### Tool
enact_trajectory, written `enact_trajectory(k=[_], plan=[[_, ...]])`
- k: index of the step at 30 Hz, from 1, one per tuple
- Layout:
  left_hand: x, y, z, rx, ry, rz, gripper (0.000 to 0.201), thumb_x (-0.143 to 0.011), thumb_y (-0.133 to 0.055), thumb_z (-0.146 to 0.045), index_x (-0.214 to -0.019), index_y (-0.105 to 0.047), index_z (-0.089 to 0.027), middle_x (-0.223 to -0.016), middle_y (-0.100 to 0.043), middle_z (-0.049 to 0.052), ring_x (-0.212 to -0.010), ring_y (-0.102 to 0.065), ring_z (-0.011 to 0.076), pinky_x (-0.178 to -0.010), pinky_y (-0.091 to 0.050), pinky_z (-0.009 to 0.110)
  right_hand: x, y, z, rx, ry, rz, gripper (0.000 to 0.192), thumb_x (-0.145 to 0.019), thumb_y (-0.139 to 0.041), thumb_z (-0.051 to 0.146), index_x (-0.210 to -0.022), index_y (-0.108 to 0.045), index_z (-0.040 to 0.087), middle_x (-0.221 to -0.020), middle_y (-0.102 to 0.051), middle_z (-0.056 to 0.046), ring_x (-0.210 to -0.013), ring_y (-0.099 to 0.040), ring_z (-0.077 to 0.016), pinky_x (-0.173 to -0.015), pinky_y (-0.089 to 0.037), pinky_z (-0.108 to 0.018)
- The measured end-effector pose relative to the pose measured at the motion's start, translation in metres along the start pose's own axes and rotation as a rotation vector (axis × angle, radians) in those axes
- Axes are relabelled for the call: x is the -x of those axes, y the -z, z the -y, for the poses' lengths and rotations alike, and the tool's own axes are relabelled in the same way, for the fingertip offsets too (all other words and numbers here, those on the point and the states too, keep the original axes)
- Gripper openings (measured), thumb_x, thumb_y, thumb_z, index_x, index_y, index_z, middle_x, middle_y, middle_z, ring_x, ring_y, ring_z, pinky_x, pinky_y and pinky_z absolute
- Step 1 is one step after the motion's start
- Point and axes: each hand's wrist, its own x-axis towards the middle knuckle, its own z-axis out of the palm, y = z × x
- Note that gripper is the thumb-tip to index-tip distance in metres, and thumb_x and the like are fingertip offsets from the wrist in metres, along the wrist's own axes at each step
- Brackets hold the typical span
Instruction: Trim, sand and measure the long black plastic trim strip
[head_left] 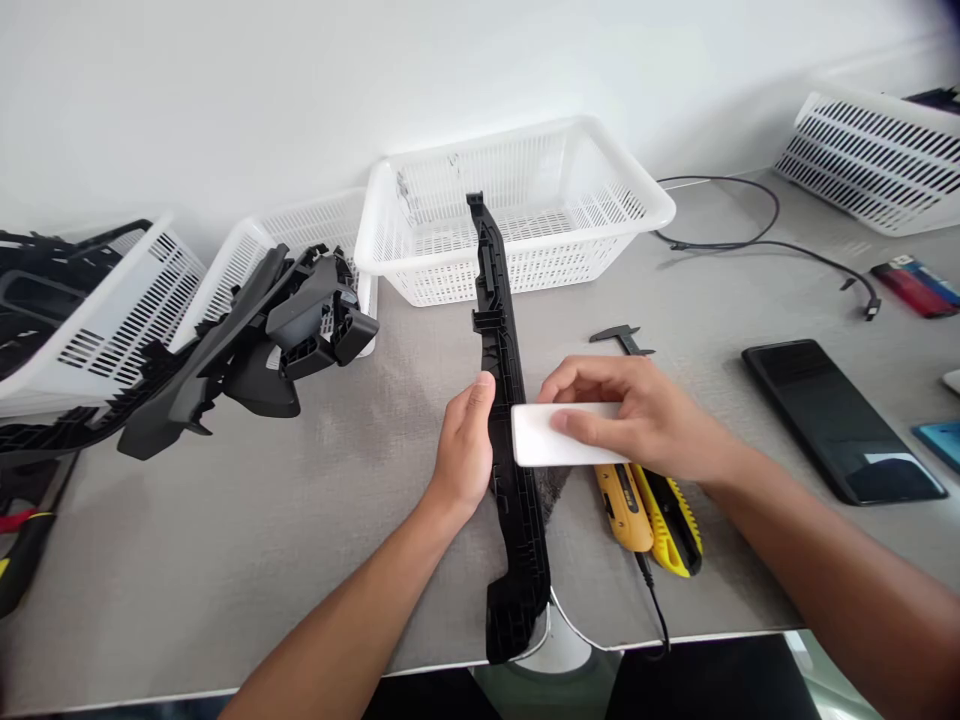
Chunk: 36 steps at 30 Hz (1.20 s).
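My left hand (466, 440) grips a long black plastic trim piece (517, 500) near its middle, thumb on the near face. The piece stretches from the table's front edge up over the rim of the middle basket, its ribbed side showing. In my right hand (637, 415) is a white rectangular block (566, 440), held between thumb and fingers. The block's left end overlaps the trim piece; whether they touch I cannot tell. Below the right hand lie a yellow corded tool (625, 508) and a yellow utility knife (671, 525). A black caliper (624, 338) shows behind it.
Behind the trim piece stands a white basket (517, 262). Black plastic parts (247, 345) rest on baskets at the left. A black phone (844, 420), a dark cable (757, 240) and another white basket (885, 160) are on the right. A tool handle (26, 560) lies at the left edge.
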Motion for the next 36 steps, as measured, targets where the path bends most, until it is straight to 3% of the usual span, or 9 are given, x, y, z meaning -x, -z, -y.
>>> enact_trajectory(k=[5, 9, 14, 19, 23, 27, 32, 36], plan=[[-0.001, 0.001, 0.004, -0.004, -0.024, -0.073, 0.061, -0.094, -0.069, -0.075, -0.069, -0.051, -0.023, -0.074, -0.049, -0.001, -0.072, -0.044, 0.0163, -0.066, -0.042, 0.028, 0.002, -0.004, 0.004, -0.053, -0.049, 0.054, 0.015, -0.097, -0.075, 0.035, -0.095, -0.072, 0.020, -0.075, -0.070, 0.000, -0.063, -0.059, -0.0142, -0.055, -0.043, -0.026], [-0.003, 0.002, 0.006, -0.002, -0.029, -0.108, 0.062, -0.090, -0.073, -0.077, -0.070, -0.053, -0.023, -0.074, -0.052, -0.001, -0.074, -0.046, 0.0174, -0.068, -0.043, 0.029, 0.003, -0.006, 0.005, -0.082, -0.046, 0.195, 0.014, -0.095, -0.077, 0.034, -0.096, -0.072, 0.020, -0.076, -0.070, -0.001, -0.065, -0.060, -0.0153, -0.058, -0.044, -0.027], [-0.004, 0.001, 0.005, 0.005, -0.013, -0.101, 0.062, -0.089, -0.073, -0.078, -0.069, -0.054, -0.023, -0.074, -0.053, -0.001, -0.073, -0.047, 0.0176, -0.069, -0.043, 0.030, 0.002, -0.006, 0.005, -0.040, -0.055, 0.071, 0.016, -0.093, -0.078, 0.034, -0.089, -0.071, 0.021, -0.079, -0.073, -0.001, -0.067, -0.063, -0.0154, -0.060, -0.045, -0.027], [-0.003, 0.001, 0.003, -0.017, -0.041, -0.101, 0.064, -0.089, -0.072, -0.079, -0.066, -0.052, -0.023, -0.071, -0.050, -0.001, -0.072, -0.044, 0.0170, -0.067, -0.041, 0.030, 0.001, -0.011, 0.004, -0.048, 0.000, 0.095, 0.014, -0.095, -0.076, 0.031, -0.090, -0.069, 0.021, -0.080, -0.073, -0.001, -0.069, -0.063, -0.0154, -0.062, -0.046, -0.027], [-0.003, 0.000, 0.002, -0.014, -0.031, -0.088, 0.064, -0.090, -0.073, -0.078, -0.066, -0.050, -0.023, -0.070, -0.048, -0.001, -0.070, -0.041, 0.0168, -0.063, -0.039, 0.030, 0.001, -0.013, 0.002, -0.012, 0.035, -0.016, 0.016, -0.097, -0.075, 0.031, -0.088, -0.067, 0.021, -0.078, -0.070, 0.000, -0.067, -0.061, -0.0144, -0.061, -0.045, -0.026], [-0.002, 0.000, 0.001, -0.014, -0.048, -0.079, 0.063, -0.089, -0.073, -0.077, -0.066, -0.051, -0.023, -0.071, -0.047, -0.001, -0.071, -0.042, 0.0169, -0.064, -0.039, 0.030, 0.002, -0.013, 0.001, 0.001, 0.065, 0.061, 0.013, -0.097, -0.075, 0.029, -0.090, -0.068, 0.020, -0.080, -0.071, 0.000, -0.070, -0.063, -0.0146, -0.063, -0.046, -0.026], [-0.003, 0.001, 0.005, 0.012, -0.016, -0.107, 0.062, -0.089, -0.075, -0.076, -0.067, -0.052, -0.023, -0.069, -0.050, -0.002, -0.068, -0.045, 0.0166, -0.064, -0.040, 0.030, 0.002, -0.009, 0.002, -0.013, 0.049, 0.001, 0.016, -0.097, -0.076, 0.031, -0.089, -0.067, 0.020, -0.078, -0.069, 0.001, -0.067, -0.059, -0.0131, -0.059, -0.043, -0.025], [-0.005, 0.002, 0.007, 0.062, 0.007, -0.089, 0.060, -0.091, -0.072, -0.077, -0.068, -0.057, -0.023, -0.068, -0.056, -0.001, -0.069, -0.052, 0.0180, -0.067, -0.044, 0.030, 0.002, -0.011, 0.004, -0.043, 0.001, 0.257, 0.014, -0.091, -0.076, 0.023, -0.086, -0.063, 0.021, -0.077, -0.065, 0.002, -0.065, -0.056, -0.0128, -0.057, -0.042, -0.025]])
